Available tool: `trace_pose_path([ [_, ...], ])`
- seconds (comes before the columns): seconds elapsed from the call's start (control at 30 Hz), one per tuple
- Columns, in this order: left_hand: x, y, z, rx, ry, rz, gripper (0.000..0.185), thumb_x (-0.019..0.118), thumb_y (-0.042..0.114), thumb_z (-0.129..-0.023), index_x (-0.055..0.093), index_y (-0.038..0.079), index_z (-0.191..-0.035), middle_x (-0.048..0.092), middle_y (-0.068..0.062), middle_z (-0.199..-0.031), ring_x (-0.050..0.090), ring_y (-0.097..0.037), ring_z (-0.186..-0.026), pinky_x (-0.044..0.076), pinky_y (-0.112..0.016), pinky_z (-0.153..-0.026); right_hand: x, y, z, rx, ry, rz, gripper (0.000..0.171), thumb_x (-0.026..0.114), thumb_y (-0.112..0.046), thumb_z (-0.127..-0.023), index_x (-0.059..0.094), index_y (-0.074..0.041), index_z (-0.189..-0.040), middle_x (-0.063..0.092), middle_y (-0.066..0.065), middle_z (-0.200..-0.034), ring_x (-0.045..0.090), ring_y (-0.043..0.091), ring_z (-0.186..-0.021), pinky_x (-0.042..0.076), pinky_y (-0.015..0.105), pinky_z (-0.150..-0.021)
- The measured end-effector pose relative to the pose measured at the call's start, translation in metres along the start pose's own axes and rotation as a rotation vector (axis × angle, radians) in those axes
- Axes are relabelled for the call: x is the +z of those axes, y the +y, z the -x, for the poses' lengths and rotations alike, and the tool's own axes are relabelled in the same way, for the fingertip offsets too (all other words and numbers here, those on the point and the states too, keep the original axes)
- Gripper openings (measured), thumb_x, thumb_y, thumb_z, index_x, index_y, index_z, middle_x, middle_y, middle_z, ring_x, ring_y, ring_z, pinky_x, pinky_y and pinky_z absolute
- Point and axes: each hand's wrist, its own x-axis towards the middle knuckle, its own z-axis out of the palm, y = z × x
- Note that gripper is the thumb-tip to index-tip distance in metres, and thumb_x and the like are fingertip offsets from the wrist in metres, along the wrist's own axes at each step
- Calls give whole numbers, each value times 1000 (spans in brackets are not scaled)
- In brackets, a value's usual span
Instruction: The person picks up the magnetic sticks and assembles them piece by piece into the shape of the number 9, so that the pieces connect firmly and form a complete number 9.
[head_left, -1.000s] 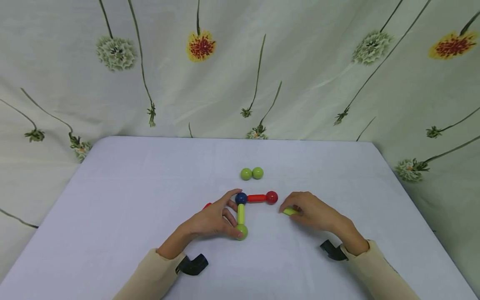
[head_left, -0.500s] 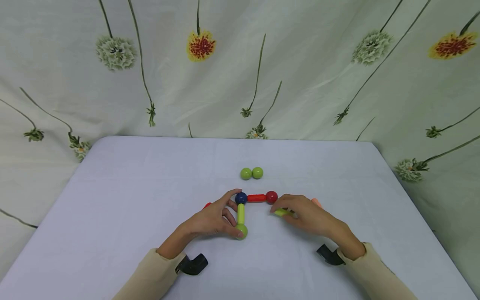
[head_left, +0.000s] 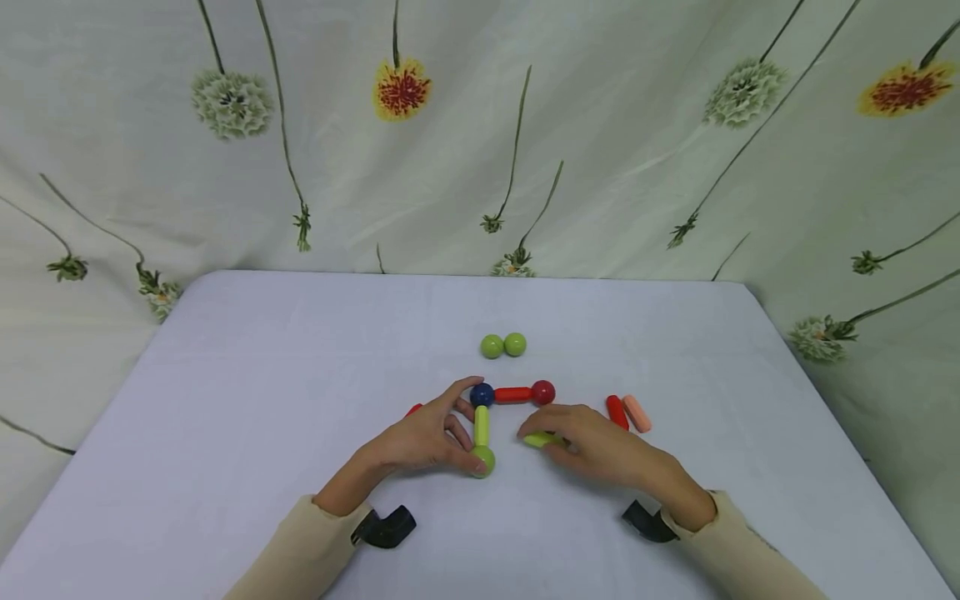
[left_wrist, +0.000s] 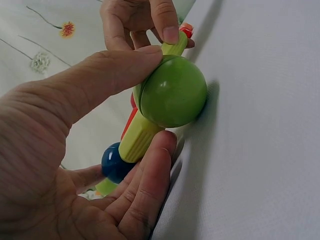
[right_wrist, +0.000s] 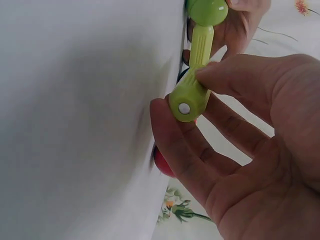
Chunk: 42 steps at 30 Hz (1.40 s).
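White tabletop: right hand, pinching a green rod, has moved nearer the green ball gripped by left hand, uncovering two loose rods.

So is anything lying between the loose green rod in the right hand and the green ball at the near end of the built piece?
Nothing visible. The right hand pinches the short green plastic rod, and only bare white table separates it from the green ball that the left hand grips.
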Motion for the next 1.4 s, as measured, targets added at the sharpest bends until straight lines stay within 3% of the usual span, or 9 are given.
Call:
trace_pose_path([
  [0.17,0,-1,0,5,-3,10,109,87,25,-63,18,26,-148,49,-5,-119,64,-14,-86,48,-30,-77,5,-4,-2,11,-22,-21,31,59,-12,-91,60,-23,-120,60,-16,-118,55,3,-113,46,30,-97],
  [0.53,-1,2,1,2,-2,13,109,87,25,-63,18,26,-148,49,-5,-119,63,-14,-87,48,-30,-76,12,-10,-4,-51,-26,-5,31,57,-14,-93,59,-23,-122,59,-15,-121,53,3,-115,45,30,-98],
  [0.8,-1,2,1,7,-8,20,109,87,24,-63,18,26,-148,49,-5,-119,63,-15,-87,47,-30,-77,16,-11,-5,-49,-28,-53,32,59,-19,-93,58,-24,-124,61,-16,-116,56,0,-105,47,26,-92],
  [1.3,0,2,3,5,-6,16,107,86,23,-64,19,28,-147,49,-7,-117,63,-15,-86,48,-31,-75,18,-11,-6,-82,-19,-108,30,62,-18,-90,60,-21,-120,63,-14,-112,58,0,-101,48,24,-90],
  [1.4,-1,3,5,47,-19,-31,97,85,24,-66,26,29,-143,52,-8,-110,64,-15,-84,47,-31,-74,18,-11,-7,-89,-17,-110,30,62,-18,-90,60,-21,-120,63,-13,-112,58,0,-101,48,24,-91],
])
